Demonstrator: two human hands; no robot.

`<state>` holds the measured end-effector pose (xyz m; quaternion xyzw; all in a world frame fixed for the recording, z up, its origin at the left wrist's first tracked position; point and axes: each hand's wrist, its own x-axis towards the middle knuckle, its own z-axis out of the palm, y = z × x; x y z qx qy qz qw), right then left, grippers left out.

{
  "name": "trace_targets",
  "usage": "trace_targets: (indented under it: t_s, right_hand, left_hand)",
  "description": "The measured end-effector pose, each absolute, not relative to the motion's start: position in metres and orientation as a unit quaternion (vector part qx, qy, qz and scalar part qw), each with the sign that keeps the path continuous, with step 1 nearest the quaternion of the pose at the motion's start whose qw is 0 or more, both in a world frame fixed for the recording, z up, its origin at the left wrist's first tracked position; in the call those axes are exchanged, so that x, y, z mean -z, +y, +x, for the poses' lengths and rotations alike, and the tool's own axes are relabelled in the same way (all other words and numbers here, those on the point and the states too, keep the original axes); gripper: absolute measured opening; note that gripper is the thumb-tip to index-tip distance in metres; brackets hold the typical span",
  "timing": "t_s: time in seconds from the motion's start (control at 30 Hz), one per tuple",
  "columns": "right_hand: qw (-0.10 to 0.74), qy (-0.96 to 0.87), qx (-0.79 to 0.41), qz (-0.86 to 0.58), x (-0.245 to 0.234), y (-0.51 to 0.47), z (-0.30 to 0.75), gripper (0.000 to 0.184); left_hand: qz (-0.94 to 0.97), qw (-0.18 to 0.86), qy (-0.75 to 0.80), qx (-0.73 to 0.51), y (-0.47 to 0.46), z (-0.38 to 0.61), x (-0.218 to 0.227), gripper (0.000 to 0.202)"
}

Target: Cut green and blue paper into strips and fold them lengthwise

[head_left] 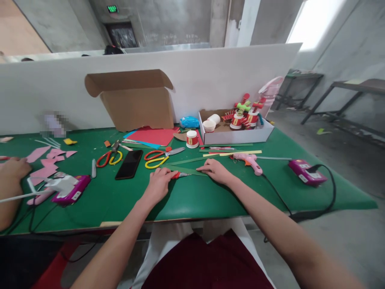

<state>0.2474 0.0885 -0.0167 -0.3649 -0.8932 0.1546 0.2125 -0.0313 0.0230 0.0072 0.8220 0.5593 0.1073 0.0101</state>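
My left hand (159,182) rests on the table with bent fingers at the left end of a green paper strip (183,170). A red-handled tool with a narrow pointed tip (179,175) lies against its thumb side; I cannot tell whether the hand grips it. My right hand (218,171) has thumb and fingers closed on the strip's right end, low over the table. Just beyond the left hand lie scissors with red and yellow handles (164,154). Another green strip (192,159) lies behind the held one.
Right stand a pink glue gun (251,161) and a purple power socket (306,172) with its cord. Behind are a paper cup (191,139), a white box (231,138) and coloured paper (153,136). A phone (129,164) lies left; another person's hand (13,170) is farther left.
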Motion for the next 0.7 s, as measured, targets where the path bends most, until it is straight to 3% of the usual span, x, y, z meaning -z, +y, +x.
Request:
trace_targets:
  t_s: [0.7]
  right_hand:
    - [0.201, -0.891, -0.156, -0.376, 0.0205, 0.0905, 0.2478, 0.030]
  left_hand:
    - [0.819, 0.009, 0.565, -0.100, 0.0195, -0.0239, -0.0089, 0.049]
